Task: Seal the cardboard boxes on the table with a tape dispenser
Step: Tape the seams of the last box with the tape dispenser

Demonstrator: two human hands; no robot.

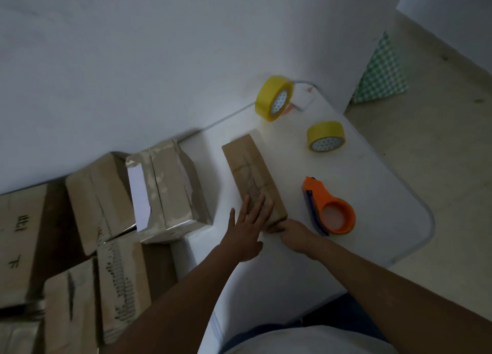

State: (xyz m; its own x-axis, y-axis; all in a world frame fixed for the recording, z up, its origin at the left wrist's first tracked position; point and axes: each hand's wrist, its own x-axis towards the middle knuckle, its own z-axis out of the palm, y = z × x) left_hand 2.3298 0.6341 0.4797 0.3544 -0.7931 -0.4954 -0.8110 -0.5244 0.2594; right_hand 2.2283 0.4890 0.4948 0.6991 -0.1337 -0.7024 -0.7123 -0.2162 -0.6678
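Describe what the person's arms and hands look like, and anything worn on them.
Both forearms are bare to the frame edge, with no sleeves in view. The left hand and right hand wear no gloves; no watch, ring or bracelet shows in this dim picture.

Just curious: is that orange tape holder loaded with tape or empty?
Empty, it seems: the orange tape holder shows a bare round hub, and both yellow rolls sit apart on the table.

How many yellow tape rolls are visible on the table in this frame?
2. One yellow tape roll stands on edge at the table's far side near the wall; the other roll lies flat, nearer, beyond the orange tape dispenser. None appears hidden.
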